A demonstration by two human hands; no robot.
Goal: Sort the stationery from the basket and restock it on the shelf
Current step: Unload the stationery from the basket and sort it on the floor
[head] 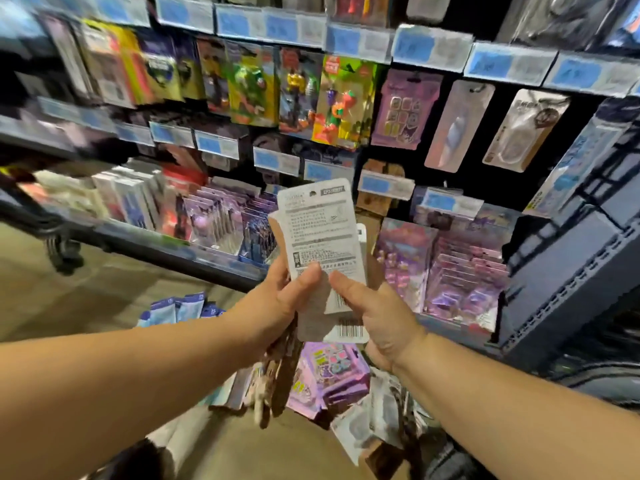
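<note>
I hold a small stack of white carded stationery packs (320, 233) upright in front of the shelf, printed backs toward me, barcodes at the bottom. My left hand (287, 296) grips the stack's lower left edge with the thumb on its face. My right hand (377, 317) pinches the lower right edge, thumb on the front card. Below my hands, loose packs lie in a heap on the floor: purple sticker packs (329, 375) and clear-wrapped packs (370, 424). The basket is not clearly visible.
The shelf (180, 251) runs from left to right, its bottom tier filled with purple and white packs. Above it, pegs carry hanging packs (346, 102) behind blue price tags. A dark blue crate (571, 271) stands at right. Blue packs (176, 310) lie on the floor at left.
</note>
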